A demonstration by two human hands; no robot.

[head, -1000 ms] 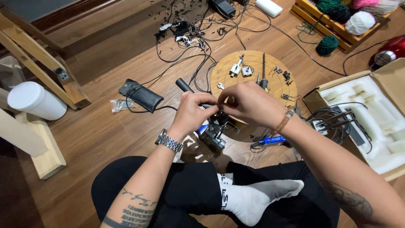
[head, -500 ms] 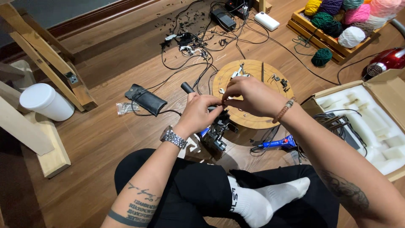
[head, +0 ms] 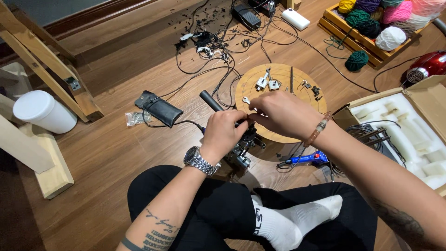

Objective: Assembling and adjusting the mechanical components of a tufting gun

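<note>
Left hand (head: 222, 132): fingers curled shut around the black-handled tool (head: 211, 101), handle rising up and away from the fist toward the cable tangle (head: 209, 44); wristwatch on the wrist.

Right hand (head: 283, 114): fingertips pinched together at the top of the small metal mechanism (head: 241, 148), meeting the left hand's knuckles; what sits between the fingertips is too small to tell, possibly a screw or small fitting; bead bracelet on the wrist.

Small metal mechanism: on the wooden floor just in front of the crossed legs, under both hands, at the near edge of the round wooden board (head: 278, 76).

Round wooden board: carries loose metal parts (head: 267, 83) and a thin rod, well apart from the fingers.

Surroundings: black pouch (head: 160, 108) to the left; white tub (head: 44, 111) farther left; blue-handled tool (head: 306, 159) on the floor to the right; open cardboard box with white foam (head: 404, 121); crate of yarn balls (head: 376, 21) at the far right.

Step in hand, as judged: seating or tightening a small part on the mechanism, tool tip and pinch working at one spot; the next move would call for a steady tool tip and a fine, unbroken pinch.
</note>
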